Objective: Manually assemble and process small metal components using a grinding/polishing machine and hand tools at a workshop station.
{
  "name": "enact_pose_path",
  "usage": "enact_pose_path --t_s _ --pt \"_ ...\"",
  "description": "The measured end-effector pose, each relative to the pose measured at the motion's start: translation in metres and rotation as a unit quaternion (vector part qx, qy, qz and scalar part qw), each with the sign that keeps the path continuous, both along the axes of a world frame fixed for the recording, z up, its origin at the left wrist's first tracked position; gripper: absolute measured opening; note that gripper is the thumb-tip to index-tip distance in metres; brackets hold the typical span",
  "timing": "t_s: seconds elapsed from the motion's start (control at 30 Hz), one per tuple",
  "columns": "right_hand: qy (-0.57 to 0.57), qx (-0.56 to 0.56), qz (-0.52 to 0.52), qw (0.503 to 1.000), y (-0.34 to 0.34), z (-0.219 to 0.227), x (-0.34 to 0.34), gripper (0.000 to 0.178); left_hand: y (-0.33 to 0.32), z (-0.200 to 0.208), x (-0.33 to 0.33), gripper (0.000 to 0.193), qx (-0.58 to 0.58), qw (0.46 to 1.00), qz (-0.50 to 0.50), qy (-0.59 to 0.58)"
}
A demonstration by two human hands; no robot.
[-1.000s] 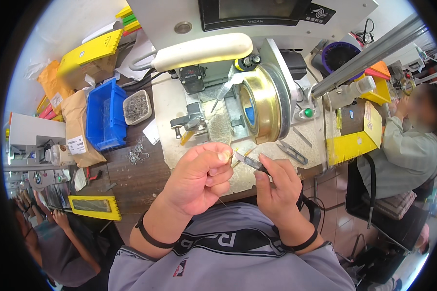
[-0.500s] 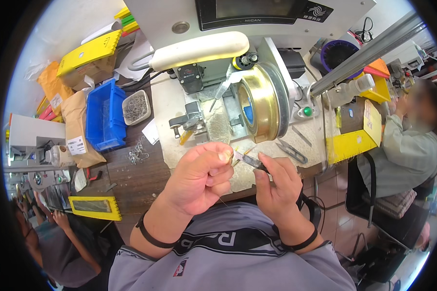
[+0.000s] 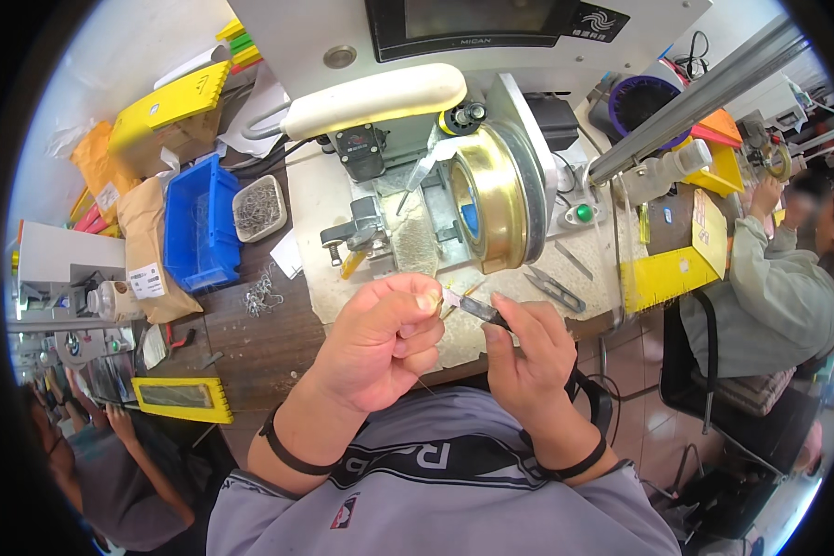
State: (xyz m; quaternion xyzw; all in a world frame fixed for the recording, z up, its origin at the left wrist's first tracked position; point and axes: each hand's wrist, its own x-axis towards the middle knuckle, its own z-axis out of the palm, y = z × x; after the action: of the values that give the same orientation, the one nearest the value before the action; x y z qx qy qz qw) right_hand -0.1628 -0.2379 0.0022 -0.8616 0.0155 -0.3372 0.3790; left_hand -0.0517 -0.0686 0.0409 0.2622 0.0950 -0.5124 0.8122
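In front of my chest, my left hand (image 3: 375, 343) is closed, thumb and forefinger pinching something tiny that the fingertips mostly hide. A fine wire or thread (image 3: 423, 382) trails below that hand. My right hand (image 3: 535, 361) grips a slim dark-handled tool with a pale, flat tip (image 3: 481, 310); its exact kind is unclear. The tip meets or nearly meets the left fingertips. Just beyond the hands stands a winding machine with a wide gold-coloured wheel (image 3: 499, 208) and a metal clamp (image 3: 349, 229). Thread snips (image 3: 556, 290) lie right of it.
At left are a blue bin (image 3: 195, 222), a tray of small metal pieces (image 3: 259, 208) and loose metal hooks (image 3: 265, 292). A slanting metal post (image 3: 695, 97) and yellow rack (image 3: 669, 278) stand at right. Co-workers sit on both sides.
Both hands keep nearly the same place and grip, the tool tip shifting only slightly at the left fingertips. The view has tilted a little. At right, the co-worker's head and hands have moved.
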Motion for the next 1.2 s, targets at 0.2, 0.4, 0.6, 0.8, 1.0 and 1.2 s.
enact_pose_path --t_s 0.2,0.4,0.6,0.8,1.0,1.2 --pt "0.011 -0.001 0.000 1.000 -0.001 0.000 -0.002 0.034 0.001 -0.001 0.001 0.005 -0.005 1.000 0.001 -0.002" --pt "0.002 -0.002 -0.019 1.000 -0.002 0.002 0.000 0.034 -0.001 0.002 -0.002 0.008 0.005 1.000 -0.003 -0.005" --pt "-0.013 -0.002 -0.010 1.000 -0.003 0.005 -0.008 0.032 0.002 0.000 0.001 0.007 0.002 1.000 -0.007 -0.009" --pt "-0.008 0.001 0.012 1.000 -0.001 0.001 -0.004 0.032 -0.001 0.002 -0.001 0.006 0.009 1.000 -0.003 0.000" --pt "-0.006 -0.001 0.006 1.000 -0.001 0.002 -0.007 0.032 -0.001 0.001 -0.002 0.002 0.002 1.000 -0.002 -0.006" --pt "-0.002 0.004 0.000 1.000 -0.001 0.003 -0.005 0.034 -0.002 -0.001 -0.001 0.003 0.003 1.000 -0.003 -0.008"
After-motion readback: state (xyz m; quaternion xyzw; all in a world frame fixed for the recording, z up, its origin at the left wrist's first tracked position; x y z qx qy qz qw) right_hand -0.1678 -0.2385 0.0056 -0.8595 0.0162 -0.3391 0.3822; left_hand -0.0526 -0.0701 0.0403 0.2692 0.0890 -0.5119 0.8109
